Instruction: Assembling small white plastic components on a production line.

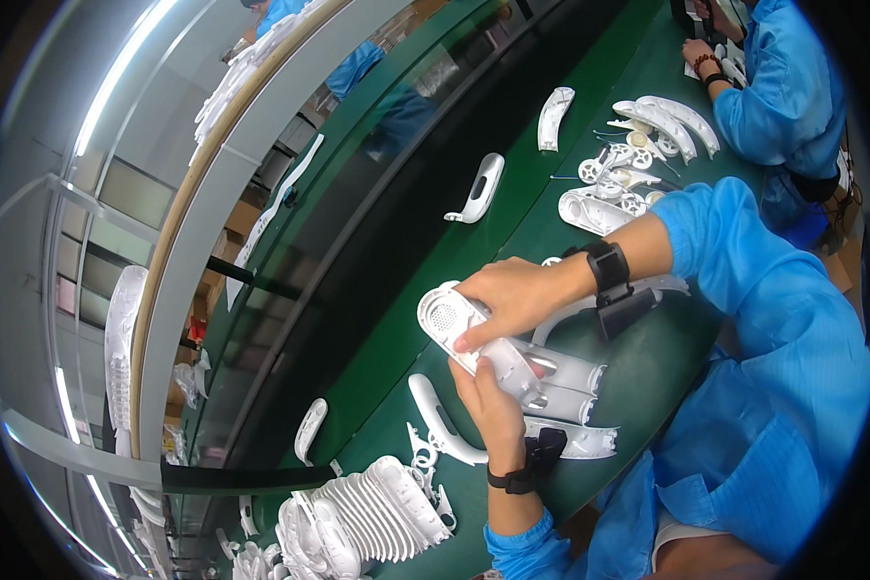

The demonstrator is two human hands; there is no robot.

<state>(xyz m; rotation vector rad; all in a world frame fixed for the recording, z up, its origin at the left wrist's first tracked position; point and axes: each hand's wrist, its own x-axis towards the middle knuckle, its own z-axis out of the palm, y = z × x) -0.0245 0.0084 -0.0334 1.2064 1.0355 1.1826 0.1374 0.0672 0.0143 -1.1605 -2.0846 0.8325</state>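
Note:
A white plastic housing (pixel 439 327) with a round perforated grille at its rounded end is held between both hands above the green table. My right hand (pixel 517 298) is closed over its upper side, thumb pressed on the inner face near the grille. From below, my left hand (pixel 490 398) grips the same housing, with its fingers partly hidden. Beneath and beside the hands lie white curved shells (pixel 572 375), some overlapping. A curved white handle-like piece (pixel 435 420) rests just left of my left hand. Both wrists wear black straps.
A row of stacked white shells (pixel 382 512) stands at the near left. Small white wheel-like parts (pixel 619 174) and curved covers (pixel 662 126) lie at the far right, near a co-worker in blue (pixel 783 97). Single white pieces (pixel 483 188) sit on the green belt. A raised shelf rail (pixel 179 222) runs along the left.

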